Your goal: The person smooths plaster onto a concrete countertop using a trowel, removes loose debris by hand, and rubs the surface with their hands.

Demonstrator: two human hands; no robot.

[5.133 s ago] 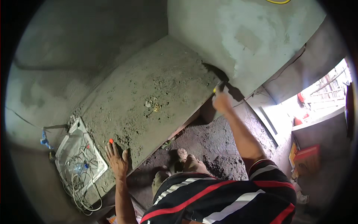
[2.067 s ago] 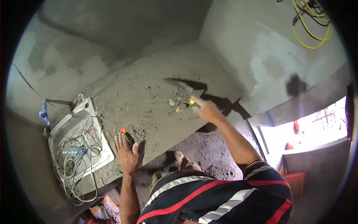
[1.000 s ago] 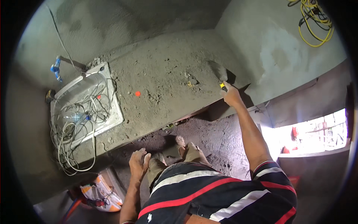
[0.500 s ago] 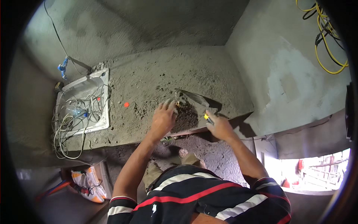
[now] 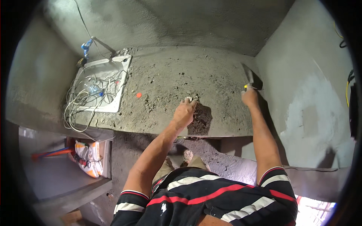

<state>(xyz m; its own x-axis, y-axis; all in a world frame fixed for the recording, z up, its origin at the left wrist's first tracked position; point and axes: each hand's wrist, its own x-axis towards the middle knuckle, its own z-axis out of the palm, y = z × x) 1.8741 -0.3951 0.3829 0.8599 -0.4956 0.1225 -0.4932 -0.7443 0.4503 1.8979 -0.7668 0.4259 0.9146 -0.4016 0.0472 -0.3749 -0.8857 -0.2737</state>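
Note:
My right hand is closed on a trowel with a yellow and black handle, its blade at the counter's far right end beside the wall. My left hand is at the middle of the gritty concrete counter, fingers curled at a small pale piece among crumbs and grit; what exactly they hold is hidden. A small red disc lies left of that hand. Further left, a white sink holds tangled pale cables and a clear plastic bottle, with cables hanging over the front edge.
Plastered walls enclose the counter, with a blue tap above the sink and a yellow cable at the right. Below left, white and orange sacks sit in a recess. My feet stand on rough floor before the counter.
In the last half second the trowel has moved from the middle to the right end by the wall. Earlier my left hand dropped below the counter edge, then came up to the middle.

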